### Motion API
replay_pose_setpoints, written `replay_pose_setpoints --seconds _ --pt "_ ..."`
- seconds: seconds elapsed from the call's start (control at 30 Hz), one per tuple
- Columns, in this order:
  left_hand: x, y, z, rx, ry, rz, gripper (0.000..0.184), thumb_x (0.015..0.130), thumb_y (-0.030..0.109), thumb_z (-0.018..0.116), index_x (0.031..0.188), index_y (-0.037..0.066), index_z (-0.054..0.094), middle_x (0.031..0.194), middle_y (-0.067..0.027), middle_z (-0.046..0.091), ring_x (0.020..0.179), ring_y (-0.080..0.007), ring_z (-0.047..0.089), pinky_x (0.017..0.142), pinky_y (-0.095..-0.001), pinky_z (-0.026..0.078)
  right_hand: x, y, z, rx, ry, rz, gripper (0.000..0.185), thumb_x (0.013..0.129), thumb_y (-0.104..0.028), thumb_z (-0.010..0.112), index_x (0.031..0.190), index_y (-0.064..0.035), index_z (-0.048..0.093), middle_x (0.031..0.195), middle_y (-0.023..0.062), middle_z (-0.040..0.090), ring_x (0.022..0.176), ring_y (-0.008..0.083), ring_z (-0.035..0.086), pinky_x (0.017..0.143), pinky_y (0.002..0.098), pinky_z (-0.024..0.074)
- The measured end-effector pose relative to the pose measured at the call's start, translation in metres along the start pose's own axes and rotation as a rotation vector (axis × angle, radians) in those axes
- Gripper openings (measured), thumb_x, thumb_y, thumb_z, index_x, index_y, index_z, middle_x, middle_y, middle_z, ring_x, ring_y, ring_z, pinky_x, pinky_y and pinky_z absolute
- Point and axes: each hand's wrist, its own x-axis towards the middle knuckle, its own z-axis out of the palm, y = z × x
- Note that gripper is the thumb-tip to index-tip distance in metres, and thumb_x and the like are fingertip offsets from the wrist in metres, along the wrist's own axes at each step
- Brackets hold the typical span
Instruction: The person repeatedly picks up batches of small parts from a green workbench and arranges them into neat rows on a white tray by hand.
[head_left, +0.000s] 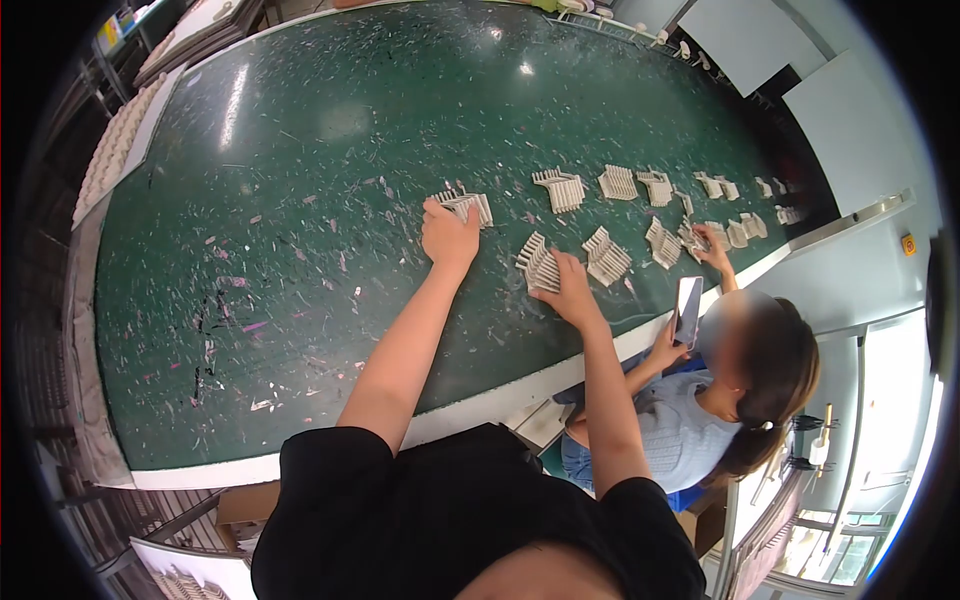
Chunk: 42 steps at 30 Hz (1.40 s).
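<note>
My left hand is closed round the near side of a light-grey ribbed stack on the green table, with the fingers at its left end and the thumb on its front. To the right, my right hand grips the lower right edge of a second ribbed stack, thumb below and fingers above. Both stacks are made of thin pieces lying side by side. Another such stack lies just right of my right hand, and one more sits farther back between the two hands.
More ribbed stacks run in two rows toward the right end of the green table. At the right, a seated co-worker holds a phone in one hand and touches a stack with the other. Trays stand beyond the left edge.
</note>
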Motion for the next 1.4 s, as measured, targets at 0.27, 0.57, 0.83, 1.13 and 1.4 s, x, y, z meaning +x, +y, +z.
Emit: replay_pose_setpoints --seconds 0.27,0.57,0.83,1.13,1.4 --pt "-0.002 -0.013 0.011 -0.289 0.152 -0.241 0.044 0.087 0.018 0.06 0.119 -0.003 0.038 0.109 -0.0278 0.054 0.099 -0.0439 0.056 0.087 -0.0476 0.044 -0.006 0.007 0.005 0.045 0.058 -0.032 0.083 0.067 -0.025 0.082 0.135 -0.0016 0.04 0.131 0.0197 0.045 0.12 0.0382 0.042 0.102 0.0422 0.0363" --pt "0.025 -0.029 0.004 -0.047 0.031 -0.274 0.05 0.083 0.026 0.068 0.117 -0.002 0.046 0.11 -0.0244 0.059 0.103 -0.0397 0.059 0.086 -0.0464 0.046 -0.009 0.009 0.011 0.074 0.105 -0.029 0.084 0.067 -0.025 0.082 0.136 -0.0021 0.04 0.131 0.0197 0.044 0.119 0.0379 0.042 0.102 0.0427 0.0362" --pt "0.018 -0.017 -0.006 -0.061 0.063 -0.283 0.041 0.079 0.022 0.067 0.111 0.003 0.051 0.104 -0.0234 0.064 0.098 -0.0397 0.062 0.083 -0.0447 0.049 -0.01 0.012 0.012 0.083 0.127 -0.042 0.084 0.066 -0.026 0.082 0.136 -0.0041 0.04 0.129 0.0182 0.045 0.117 0.038 0.043 0.1 0.0434 0.0378" --pt "0.014 0.005 0.017 -0.069 0.083 -0.201 0.044 0.082 0.022 0.058 0.115 -0.002 0.042 0.103 -0.0262 0.06 0.096 -0.0421 0.06 0.084 -0.0495 0.046 -0.012 0.012 0.014 0.089 0.136 -0.044 0.083 0.067 -0.024 0.082 0.136 -0.0044 0.039 0.129 0.0174 0.045 0.117 0.0381 0.043 0.1 0.0434 0.0378" --pt "0.004 0.05 0.021 0.174 -0.142 -0.283 0.078 0.078 0.044 0.067 0.126 -0.008 0.034 0.13 -0.0293 0.038 0.119 -0.0396 0.041 0.095 -0.0468 0.043 -0.012 0.011 0.015 0.089 0.145 -0.049 0.083 0.068 -0.021 0.081 0.136 -0.0038 0.039 0.129 0.0174 0.045 0.118 0.0384 0.043 0.101 0.0434 0.0376"
